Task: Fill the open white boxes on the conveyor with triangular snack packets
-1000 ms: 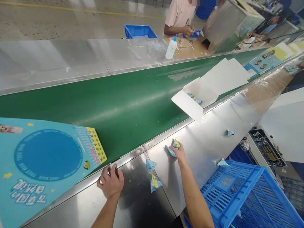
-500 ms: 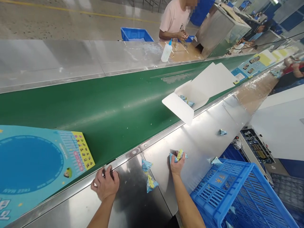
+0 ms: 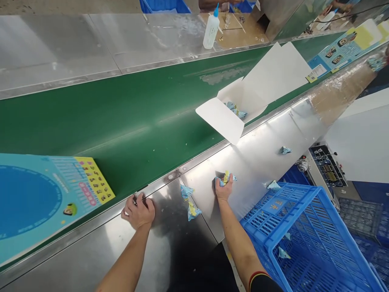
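My right hand [image 3: 224, 190] is closed around small blue-and-yellow triangular packets [image 3: 226, 177] on the metal table; the fingers partly hide how many. Fingers apart and slightly bent, my left hand [image 3: 139, 211] rests at the table's edge strip and holds nothing visible. Between the hands lie two loose packets, a blue one [image 3: 186, 192] and a blue-and-yellow one [image 3: 193, 211]. Beyond my right hand, an open white carton [image 3: 220, 119] stands on the green belt with several packets [image 3: 235, 109] inside.
A printed blue box [image 3: 27, 202] lies on the green conveyor belt [image 3: 146, 121] at left. A slatted blue crate [image 3: 299, 207] with a few packets stands at right. Single packets lie near it [image 3: 285, 150]. Across the belt are a glue bottle [image 3: 211, 30] and a person's arm [image 3: 209, 5].
My view has tilted down, so most things sit higher in the picture. My right hand still grips packets at about the same spot, and my left hand stays at the table edge.
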The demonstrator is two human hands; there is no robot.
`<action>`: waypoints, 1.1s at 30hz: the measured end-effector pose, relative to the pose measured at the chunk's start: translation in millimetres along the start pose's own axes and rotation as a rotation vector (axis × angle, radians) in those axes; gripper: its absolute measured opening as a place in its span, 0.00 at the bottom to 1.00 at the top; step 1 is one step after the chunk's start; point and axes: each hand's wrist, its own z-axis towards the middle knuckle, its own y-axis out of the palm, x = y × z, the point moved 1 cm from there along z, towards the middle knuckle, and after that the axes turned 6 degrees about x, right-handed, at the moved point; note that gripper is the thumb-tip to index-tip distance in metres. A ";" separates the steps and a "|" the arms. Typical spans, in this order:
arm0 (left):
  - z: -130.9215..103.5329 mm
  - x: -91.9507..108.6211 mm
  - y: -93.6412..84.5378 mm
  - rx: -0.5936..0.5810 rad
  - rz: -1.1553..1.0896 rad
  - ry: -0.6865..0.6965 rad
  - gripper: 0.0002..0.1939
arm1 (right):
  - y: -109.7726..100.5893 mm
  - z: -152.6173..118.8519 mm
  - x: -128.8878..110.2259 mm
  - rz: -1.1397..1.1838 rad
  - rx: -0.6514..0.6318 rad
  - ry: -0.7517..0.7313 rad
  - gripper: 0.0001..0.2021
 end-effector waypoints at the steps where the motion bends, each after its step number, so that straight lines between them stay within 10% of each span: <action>1: 0.0 0.7 0.0 -0.001 0.002 0.000 0.22 | -0.6 0.7 -1.0 -0.002 0.004 0.016 0.38; 33: -4.7 25.8 10.5 0.038 -0.002 -0.003 0.20 | 1.0 16.8 6.3 0.001 0.036 0.099 0.39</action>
